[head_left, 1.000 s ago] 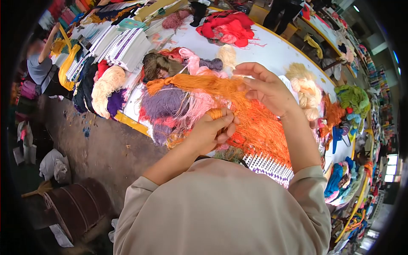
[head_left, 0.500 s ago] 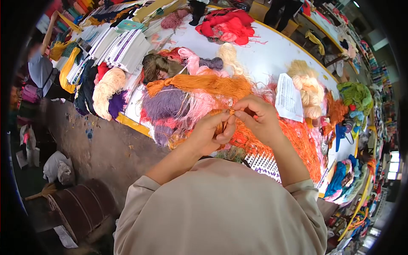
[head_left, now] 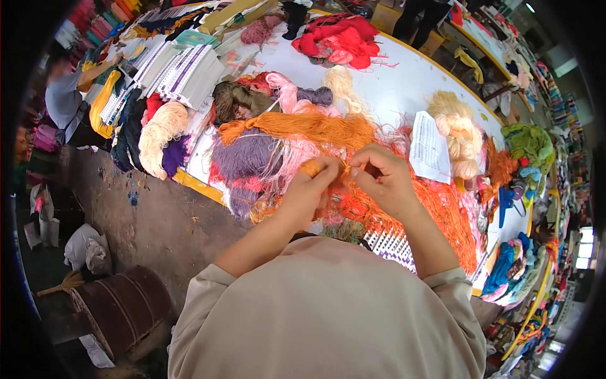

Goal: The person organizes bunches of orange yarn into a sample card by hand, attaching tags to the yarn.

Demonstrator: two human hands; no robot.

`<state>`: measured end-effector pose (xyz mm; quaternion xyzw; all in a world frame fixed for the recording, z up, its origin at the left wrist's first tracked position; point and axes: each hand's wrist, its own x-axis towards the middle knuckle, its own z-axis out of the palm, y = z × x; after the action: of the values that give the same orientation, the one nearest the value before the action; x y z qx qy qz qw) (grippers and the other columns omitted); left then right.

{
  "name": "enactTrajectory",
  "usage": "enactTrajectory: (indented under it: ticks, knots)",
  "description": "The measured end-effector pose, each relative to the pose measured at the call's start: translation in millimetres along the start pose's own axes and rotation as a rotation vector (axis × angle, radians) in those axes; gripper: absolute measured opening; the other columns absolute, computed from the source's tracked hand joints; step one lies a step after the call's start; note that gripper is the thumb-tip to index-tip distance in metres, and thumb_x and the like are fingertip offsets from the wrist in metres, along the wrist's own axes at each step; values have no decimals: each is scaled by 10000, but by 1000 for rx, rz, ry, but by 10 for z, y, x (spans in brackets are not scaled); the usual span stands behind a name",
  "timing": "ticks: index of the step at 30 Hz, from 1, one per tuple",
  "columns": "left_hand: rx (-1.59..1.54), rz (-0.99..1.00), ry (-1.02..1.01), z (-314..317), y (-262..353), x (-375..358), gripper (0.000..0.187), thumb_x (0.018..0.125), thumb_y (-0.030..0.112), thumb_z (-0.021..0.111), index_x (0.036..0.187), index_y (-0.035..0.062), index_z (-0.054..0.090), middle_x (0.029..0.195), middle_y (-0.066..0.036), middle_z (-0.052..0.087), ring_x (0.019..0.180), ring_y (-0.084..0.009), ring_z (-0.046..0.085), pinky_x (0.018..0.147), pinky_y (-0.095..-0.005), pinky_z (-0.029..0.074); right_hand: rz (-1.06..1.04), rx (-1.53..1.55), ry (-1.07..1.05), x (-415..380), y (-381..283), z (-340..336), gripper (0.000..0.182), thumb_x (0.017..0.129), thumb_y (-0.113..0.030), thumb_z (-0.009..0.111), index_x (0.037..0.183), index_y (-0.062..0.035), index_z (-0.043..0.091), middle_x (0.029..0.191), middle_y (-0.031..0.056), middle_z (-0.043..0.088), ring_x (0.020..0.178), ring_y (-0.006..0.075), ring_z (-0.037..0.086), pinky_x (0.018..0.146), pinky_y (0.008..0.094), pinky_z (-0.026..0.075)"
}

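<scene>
My left hand is closed around a bundle of orange yarn, which shows above its fingers. Just to its right, my right hand pinches orange strands running from that bundle. Both hands are over a table piled with yarn. Beyond them lies a long orange skein, with a purple skein to the left. Loose orange-red yarn spreads under and right of my right hand. A printed paper sheet lies beyond that hand.
Cream skeins and green yarn lie at the right, red yarn at the far side. Stacked white-and-purple cards stand at the left. A person is at the far left. A brown drum rests on the floor.
My left hand has turned and shifted slightly left, and more of the orange bundle shows above it. My right hand has barely moved. The person at the far left has lowered an arm.
</scene>
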<state>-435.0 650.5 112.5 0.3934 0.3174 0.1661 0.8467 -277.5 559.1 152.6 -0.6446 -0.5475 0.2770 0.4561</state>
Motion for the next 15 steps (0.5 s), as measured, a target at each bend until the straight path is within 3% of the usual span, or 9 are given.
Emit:
enactTrajectory:
  ticks: [2, 3, 6, 11, 15]
  knots:
    - [305, 583, 145, -163, -278, 188, 221, 950, 199, 595, 1101, 38, 576, 893, -60, 630, 700, -89, 551, 624, -232, 451, -22, -19, 71, -6, 6, -2, 85, 821, 10, 638, 886, -35, 605, 818, 20, 556, 600, 61, 485, 522, 226, 379]
    - [351, 673, 168, -175, -196, 149, 185, 917, 118, 630, 1073, 25, 595, 954, -50, 620, 798, -111, 574, 720, -246, 468, -22, -19, 73, -5, -1, -6, 85, 821, 10, 638, 886, -35, 605, 818, 20, 556, 600, 61, 485, 522, 226, 379]
    - [520, 771, -3, -186, -72, 19, 154, 913, 24, 624, 1060, 16, 580, 980, -35, 579, 822, -96, 569, 750, -245, 472, -14, -44, 79, -25, -43, -2, 92, 805, 10, 644, 875, -38, 608, 814, 23, 563, 595, 70, 486, 520, 234, 380]
    - [524, 661, -8, -86, -48, -25, 133, 871, -29, 644, 978, 38, 601, 910, -26, 576, 774, -84, 548, 690, -233, 457, -54, -93, 5, -22, -60, 25, 83, 815, 9, 657, 871, -34, 613, 802, 14, 540, 601, 58, 469, 525, 221, 367]
    - [683, 812, -10, -100, -39, -25, 155, 844, -34, 662, 964, 42, 602, 877, -38, 584, 751, -102, 555, 648, -251, 456, -29, -103, 0, -39, -69, 36, 82, 817, 5, 654, 873, -36, 612, 795, 12, 531, 595, 56, 466, 519, 221, 363]
